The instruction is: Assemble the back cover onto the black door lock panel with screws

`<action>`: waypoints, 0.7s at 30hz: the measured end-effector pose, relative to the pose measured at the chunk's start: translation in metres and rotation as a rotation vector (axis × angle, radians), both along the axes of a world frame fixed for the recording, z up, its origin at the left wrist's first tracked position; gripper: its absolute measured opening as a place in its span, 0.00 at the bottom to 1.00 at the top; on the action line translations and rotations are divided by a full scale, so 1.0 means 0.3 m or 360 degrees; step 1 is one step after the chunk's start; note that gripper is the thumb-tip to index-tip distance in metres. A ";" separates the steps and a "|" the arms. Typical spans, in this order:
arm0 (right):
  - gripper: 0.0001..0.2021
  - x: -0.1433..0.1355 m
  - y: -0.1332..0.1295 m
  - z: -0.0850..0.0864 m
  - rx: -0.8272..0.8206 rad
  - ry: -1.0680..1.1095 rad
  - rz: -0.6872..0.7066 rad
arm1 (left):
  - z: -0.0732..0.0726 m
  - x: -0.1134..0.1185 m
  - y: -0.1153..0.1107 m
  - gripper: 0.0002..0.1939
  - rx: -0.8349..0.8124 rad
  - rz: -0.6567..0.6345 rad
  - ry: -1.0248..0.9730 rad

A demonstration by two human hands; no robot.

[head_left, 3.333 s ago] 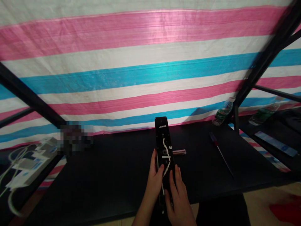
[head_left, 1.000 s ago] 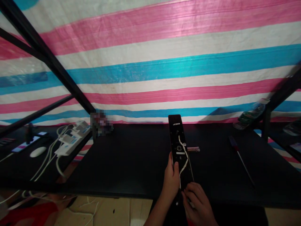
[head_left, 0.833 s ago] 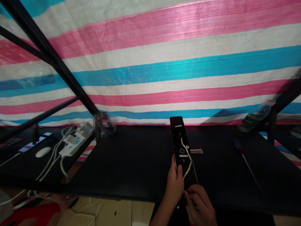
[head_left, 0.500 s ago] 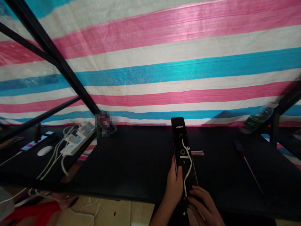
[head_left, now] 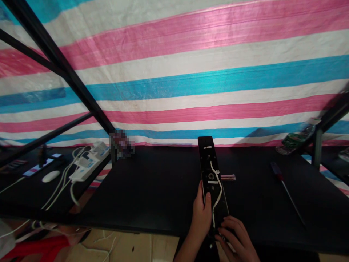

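Observation:
A long, flat black panel (head_left: 207, 145) with small white labels is tilted up in front of me, its far end pointing at the back of the table. My left hand (head_left: 201, 214) grips its left edge, thumb lying on the face. Along the face runs a white cable (head_left: 219, 187), passing a small round white fitting and ending near the lower end. My right hand (head_left: 237, 238) has its fingers bent over the panel's lower right part, close to the cable's end. What lies beneath those fingertips is partly hidden.
On the black table (head_left: 144, 189) lie a screwdriver (head_left: 287, 194) at right and a small pinkish packet (head_left: 228, 177) behind the panel. A plastic bottle (head_left: 297, 138) leans at the back right. Left are a power strip (head_left: 87, 163), a white mouse (head_left: 51, 176), a lit phone (head_left: 40, 165) and black frame bars (head_left: 68, 76).
My right fingers have shifted slightly at the panel's lower end, and the cable's lower part has moved a little left. The left hand keeps its grip.

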State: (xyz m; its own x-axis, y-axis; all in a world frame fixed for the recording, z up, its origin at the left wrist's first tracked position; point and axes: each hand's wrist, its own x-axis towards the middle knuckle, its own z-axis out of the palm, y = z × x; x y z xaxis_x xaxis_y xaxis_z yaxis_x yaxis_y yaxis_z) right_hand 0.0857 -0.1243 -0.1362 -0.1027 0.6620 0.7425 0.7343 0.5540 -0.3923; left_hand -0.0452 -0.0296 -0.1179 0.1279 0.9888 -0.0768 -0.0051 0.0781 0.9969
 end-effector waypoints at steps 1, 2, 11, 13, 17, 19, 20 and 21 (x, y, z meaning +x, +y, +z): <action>0.06 0.000 -0.001 0.000 -0.0004 -0.0003 -0.0012 | 0.000 -0.002 0.002 0.33 -0.0003 0.0001 0.0005; 0.06 -0.001 -0.003 0.000 -0.0002 -0.0002 -0.0015 | -0.001 -0.003 0.004 0.33 -0.0004 -0.0001 0.0016; 0.05 -0.043 -0.009 -0.056 0.0109 0.0170 -0.0178 | -0.010 -0.014 0.007 0.30 0.0052 0.0114 -0.0011; 0.05 -0.043 -0.014 -0.073 0.0102 0.0137 -0.0191 | 0.011 -0.097 0.080 0.27 0.0195 0.0248 0.0129; 0.13 -0.033 -0.024 -0.088 0.0056 0.0060 -0.0180 | 0.107 -0.414 0.379 0.18 0.0575 0.0865 0.0969; 0.13 -0.024 -0.022 -0.091 0.0054 0.0056 -0.0168 | 0.162 -0.585 0.548 0.18 0.0531 0.1067 0.1144; 0.12 -0.019 -0.019 -0.093 0.0066 0.0042 -0.0138 | 0.185 -0.659 0.622 0.18 0.0508 0.1155 0.1237; 0.11 -0.016 -0.016 -0.095 0.0084 0.0023 -0.0101 | 0.205 -0.721 0.687 0.18 0.0479 0.1226 0.1325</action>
State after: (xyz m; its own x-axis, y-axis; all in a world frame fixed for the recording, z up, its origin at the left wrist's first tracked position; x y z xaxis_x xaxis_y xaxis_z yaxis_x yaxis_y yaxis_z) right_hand 0.0810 -0.1290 -0.1647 -0.0510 0.6266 0.7777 0.7630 0.5269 -0.3744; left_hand -0.2614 0.1764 -0.0565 -0.4917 0.7757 0.3957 0.7144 0.0995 0.6926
